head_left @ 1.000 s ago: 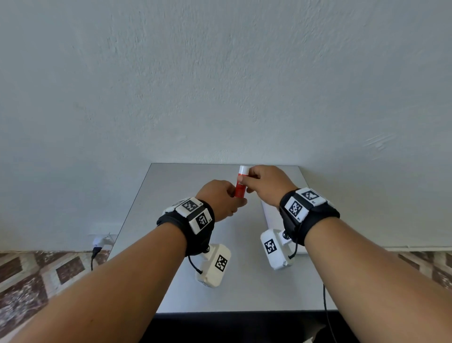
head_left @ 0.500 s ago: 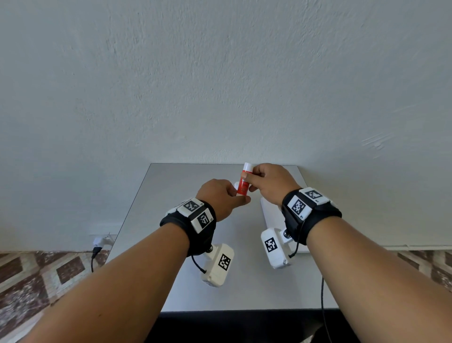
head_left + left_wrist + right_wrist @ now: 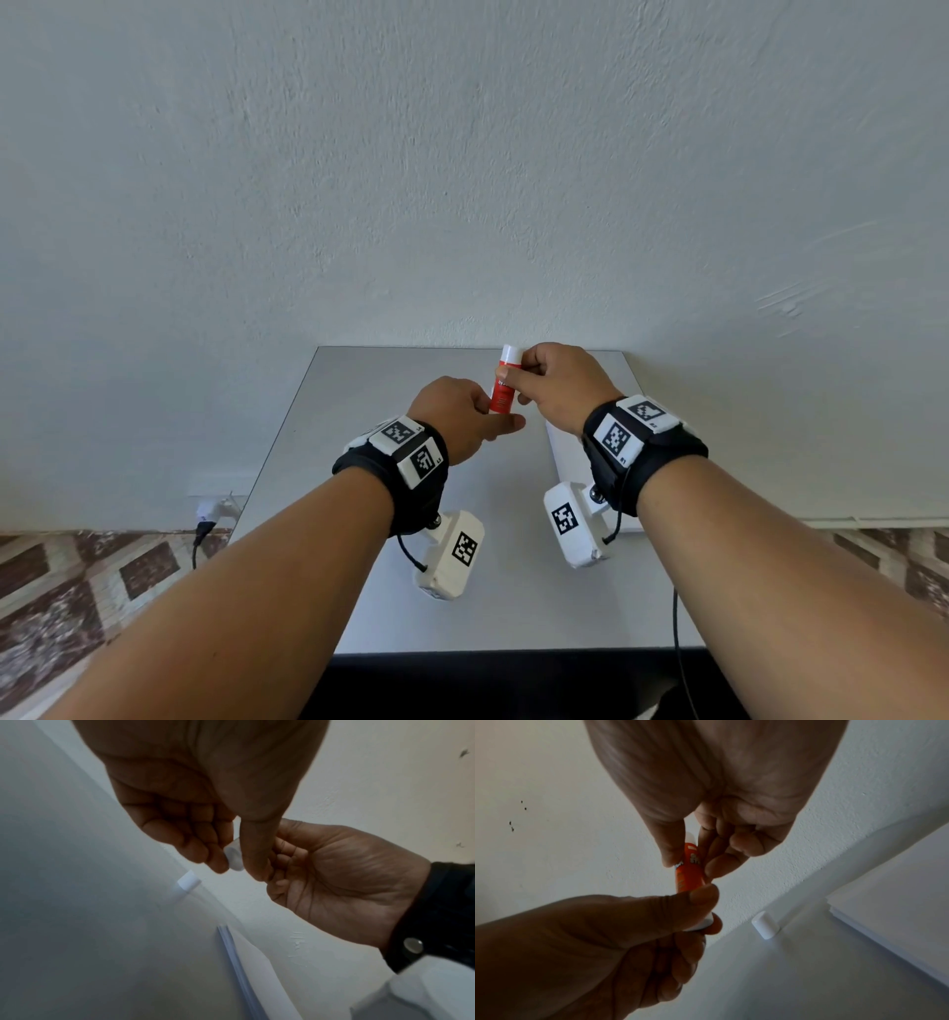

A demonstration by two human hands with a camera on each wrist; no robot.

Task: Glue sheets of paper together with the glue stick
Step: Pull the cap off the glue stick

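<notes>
Glue stick (image 3: 503,388) hangs over the bench's (image 3: 359,411) far edge, right grip (image 3: 557,390) pinching its barrel, left grip (image 3: 462,419) pinching its base; cap (image 3: 765,925) and paper (image 3: 895,906) lie near that edge.

We saw the head view evenly lit by soft daylight, the wall (image 3: 462,154) pale and grainy, the table (image 3: 359,411) carrying only faint shadows. Straight edges bowed toward the frame's borders. Both wrist views were dimmer: the left hand (image 3: 205,791) and right hand (image 3: 718,780) were backlit, dark and slightly blurred, while the paper (image 3: 898,892) stayed bright and the glue stick (image 3: 689,872) soft-edged.
</notes>
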